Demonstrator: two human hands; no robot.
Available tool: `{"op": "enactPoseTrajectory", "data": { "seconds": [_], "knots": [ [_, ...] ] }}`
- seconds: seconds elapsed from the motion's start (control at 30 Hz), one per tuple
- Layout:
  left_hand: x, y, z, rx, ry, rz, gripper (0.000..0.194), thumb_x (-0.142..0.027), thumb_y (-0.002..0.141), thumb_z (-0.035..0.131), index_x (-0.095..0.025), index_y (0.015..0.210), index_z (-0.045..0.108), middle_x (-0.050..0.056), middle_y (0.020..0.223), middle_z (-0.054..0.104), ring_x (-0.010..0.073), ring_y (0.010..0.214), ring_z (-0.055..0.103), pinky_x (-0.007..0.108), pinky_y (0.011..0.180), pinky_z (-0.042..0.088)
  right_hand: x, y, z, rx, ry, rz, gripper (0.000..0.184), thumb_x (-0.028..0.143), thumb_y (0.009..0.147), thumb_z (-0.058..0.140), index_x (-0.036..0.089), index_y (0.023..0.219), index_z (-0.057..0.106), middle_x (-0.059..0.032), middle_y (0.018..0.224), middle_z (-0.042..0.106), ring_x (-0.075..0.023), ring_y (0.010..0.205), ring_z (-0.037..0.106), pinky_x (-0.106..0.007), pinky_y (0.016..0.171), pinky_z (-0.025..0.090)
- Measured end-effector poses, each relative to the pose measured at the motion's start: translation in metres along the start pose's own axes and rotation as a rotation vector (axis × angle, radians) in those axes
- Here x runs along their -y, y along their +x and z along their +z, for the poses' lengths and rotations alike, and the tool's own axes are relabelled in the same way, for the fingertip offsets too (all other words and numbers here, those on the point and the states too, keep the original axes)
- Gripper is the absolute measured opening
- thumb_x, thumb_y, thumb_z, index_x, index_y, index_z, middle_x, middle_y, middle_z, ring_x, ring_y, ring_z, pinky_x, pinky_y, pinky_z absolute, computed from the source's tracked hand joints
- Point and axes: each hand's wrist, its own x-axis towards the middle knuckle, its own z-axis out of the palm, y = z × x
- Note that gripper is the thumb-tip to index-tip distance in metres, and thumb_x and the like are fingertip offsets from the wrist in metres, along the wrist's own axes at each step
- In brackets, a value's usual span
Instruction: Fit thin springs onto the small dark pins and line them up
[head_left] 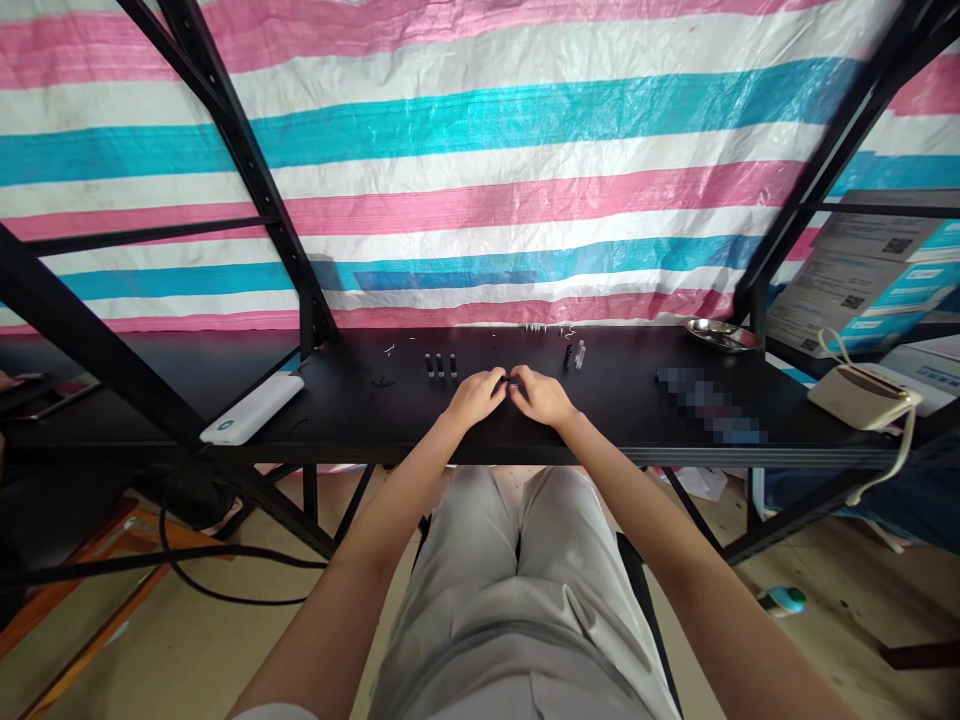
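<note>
My left hand (480,395) and my right hand (541,396) meet over the middle of the black table, fingers pinched together. Between their fingertips is a small dark piece (511,380), too small to name and mostly covered by the fingers. Left of my hands, several short black tubes with pale ends (440,365) stand in a row. Beyond my right hand are a black piece (568,355) and clear tubes (580,354). Thin black bits (383,382) lie farther left.
Small white parts (535,328) lie along the table's back edge. A steel dish (724,335) sits back right, near a blurred item (709,403) and a cream bag (862,394). A white box-like device (253,409) lies at left. Black frame posts (244,160) rise beside the striped sheet (525,200).
</note>
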Motion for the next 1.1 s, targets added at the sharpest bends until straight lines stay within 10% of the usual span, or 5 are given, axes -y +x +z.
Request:
{"op": "enactPoseTrajectory", "data": {
  "seconds": [0.53, 1.1],
  "knots": [
    [0.007, -0.002, -0.002, -0.223, -0.016, -0.104, 0.026, -0.039, 0.087, 0.051, -0.019, 0.094, 0.066, 0.004, 0.079, 0.069, 0.0141, 0.074, 0.061, 0.023, 0.066, 0.044, 0.0, 0.004, -0.006, 0.067, -0.229, 0.289, 0.042, 0.035, 0.096, 0.023, 0.023, 0.131, 0.044, -0.0089, 0.104, 0.061, -0.0189, 0.086, 0.06, -0.025, 0.066, 0.042],
    [0.006, -0.003, -0.004, -0.198, -0.065, -0.095, 0.032, -0.044, 0.087, 0.048, -0.02, 0.091, 0.069, 0.004, 0.074, 0.068, 0.0133, 0.071, 0.062, 0.023, 0.064, 0.043, -0.009, 0.003, 0.005, 0.102, -0.174, 0.194, 0.033, 0.033, 0.096, 0.029, 0.022, 0.116, 0.053, -0.0072, 0.105, 0.063, -0.0168, 0.085, 0.061, -0.023, 0.064, 0.042]
  ]
}}
